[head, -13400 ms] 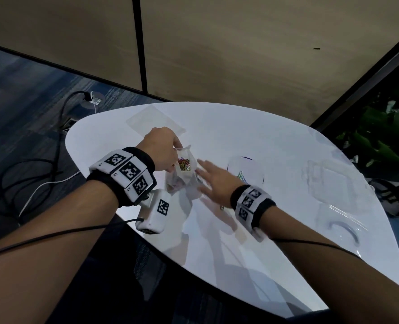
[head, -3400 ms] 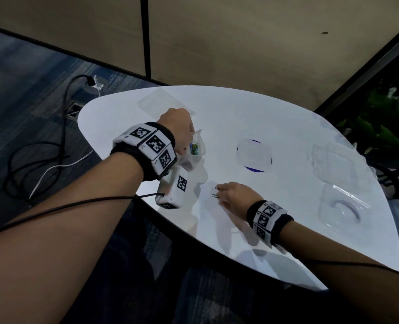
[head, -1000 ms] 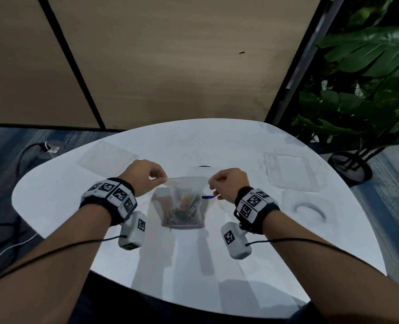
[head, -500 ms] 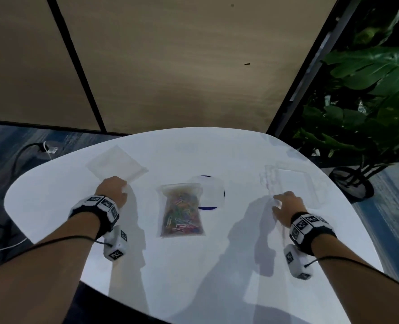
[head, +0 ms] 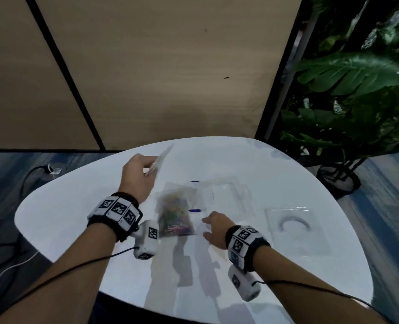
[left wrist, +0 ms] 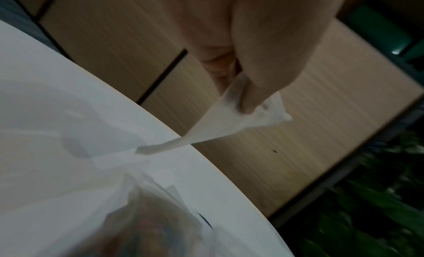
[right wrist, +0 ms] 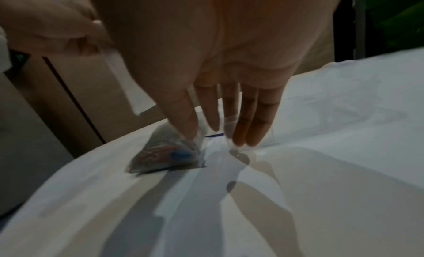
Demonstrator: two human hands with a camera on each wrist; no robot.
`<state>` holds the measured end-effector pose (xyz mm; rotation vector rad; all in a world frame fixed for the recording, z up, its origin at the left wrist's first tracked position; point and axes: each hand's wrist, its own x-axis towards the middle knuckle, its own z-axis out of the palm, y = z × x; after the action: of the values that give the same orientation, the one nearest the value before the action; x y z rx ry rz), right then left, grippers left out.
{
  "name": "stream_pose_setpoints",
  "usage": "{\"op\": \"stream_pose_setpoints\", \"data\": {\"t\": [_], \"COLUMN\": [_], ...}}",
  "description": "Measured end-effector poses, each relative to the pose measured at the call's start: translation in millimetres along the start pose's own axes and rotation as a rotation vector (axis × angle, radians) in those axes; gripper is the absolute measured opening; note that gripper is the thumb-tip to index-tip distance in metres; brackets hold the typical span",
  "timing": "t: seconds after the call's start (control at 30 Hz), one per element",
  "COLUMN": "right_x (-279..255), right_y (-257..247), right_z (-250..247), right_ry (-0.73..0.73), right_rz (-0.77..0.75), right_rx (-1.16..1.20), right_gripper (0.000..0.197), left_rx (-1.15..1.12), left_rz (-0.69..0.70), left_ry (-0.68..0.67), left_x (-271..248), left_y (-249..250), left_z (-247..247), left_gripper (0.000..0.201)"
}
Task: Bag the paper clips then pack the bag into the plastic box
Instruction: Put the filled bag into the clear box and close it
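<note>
- The white rounded tabletop (head: 252, 265) lies under both forearms, which reach forward over its near edge; a tan wall panel (head: 170, 78) stands beyond the hands and a leafy plant (head: 357, 78) is off past the right one.
- A clear plastic box (head: 224, 195) sits just beyond the right hand's fingertips. A second clear plastic piece (head: 292, 224) with a curved mark lies to the outside of the right wrist.
- The bag of paper clips (head: 176, 212) lies flat on the tabletop between the two hands, its coloured clips showing through the film; the right thumb is beside its near corner.
- The left hand (head: 136, 177) is raised above the tabletop, beyond the bag, wrist cocked up. Its thumb and curled fingers pinch one corner of an empty clear bag (head: 159, 161), which sticks out stiffly away from the hand.
- The right hand (head: 216, 226) is palm down and low, fingers (right wrist: 243, 123) straight and slightly spread, tips on the tabletop at the near rim of the box; it grips nothing.
- Both wrists carry marker-patterned bands.
</note>
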<state>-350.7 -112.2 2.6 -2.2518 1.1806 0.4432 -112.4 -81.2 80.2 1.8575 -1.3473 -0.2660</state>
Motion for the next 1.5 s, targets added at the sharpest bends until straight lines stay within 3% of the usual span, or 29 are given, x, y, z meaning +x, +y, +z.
{"op": "stream_pose_setpoints", "data": {"t": [0.07, 0.2, 0.3, 0.37, 0.43, 0.53, 0.63, 0.7, 0.77, 0.87, 0.93, 1.03, 1.17, 1.27, 1.4, 1.43, 1.5], "right_x": [-9, -27, -36, -39, -45, -55, -60, -59, -56, -56, -56, -59, -49, -26, -57, -56, -42], "right_y": [-2, 28, 81, 124, 164, 210, 244, 252, 256, 249, 248, 256, 281, 308, 208, 188, 159], "right_z": [-2, -29, -45, -42, -30, -13, 4, 8, 6, -1, 0, 6, 11, -13, -99, -110, -115], "right_ry": [-0.02, 0.251, 0.456, 0.492, 0.421, 0.304, 0.238, 0.226, 0.293, 0.345, 0.324, 0.278, 0.203, 0.333, 0.948, 1.005, 0.933], "right_rz": [-0.054, -0.016, 0.167, 0.353, 0.588, 0.901, 1.026, 1.003, 0.985, 1.003, 1.007, 1.014, 0.994, 0.827, 0.55, 0.427, 0.2], "right_rx": [0.165, 0.526, 0.441, 0.289, 0.139, 0.192, 0.293, 0.315, 0.312, 0.316, 0.305, 0.455, 0.534, 0.495, 0.842, 0.938, 1.159], "right_gripper": [0.05, 0.033, 0.031, 0.026, 0.044, 0.097, 0.137, 0.141, 0.125, 0.097, 0.087, 0.087, 0.092, 0.098, 0.029, 0.025, 0.028], "left_rx": [-0.142, -0.281, -0.153, -0.124, -0.108, -0.1, -0.025, 0.065, 0.197, 0.535, 0.669, 0.632, 0.518, 0.347, 0.207, 0.223, 0.278], "left_rz": [0.068, 0.095, 0.052, 0.018, -0.021, -0.148, -0.193, -0.112, 0.002, 0.136, 0.184, 0.176, 0.092, -0.063, -0.265, -0.293, -0.325], "left_ry": [-0.094, -0.388, -0.582, -0.709, -0.807, -0.887, -0.759, -0.599, -0.542, -0.639, -0.722, -0.747, -0.652, -0.573, -0.439, -0.452, -0.494], "left_x": [-11, -27, -36, -43, -47, -43, -38, -36, -35, -35, -37, -40, -33, -27, -23, -24, -28], "left_y": [23, 47, 41, 36, 33, 22, 13, 11, 10, 6, 5, 10, 17, 18, 8, 5, 1], "left_z": [19, 69, 105, 121, 130, 138, 144, 148, 152, 156, 159, 158, 141, 120, 97, 93, 90], "left_gripper": [0.03, 0.046, 0.053, 0.046, 0.036, 0.034, 0.05, 0.054, 0.051, 0.038, 0.039, 0.047, 0.046, 0.04, 0.039, 0.04, 0.041]}}
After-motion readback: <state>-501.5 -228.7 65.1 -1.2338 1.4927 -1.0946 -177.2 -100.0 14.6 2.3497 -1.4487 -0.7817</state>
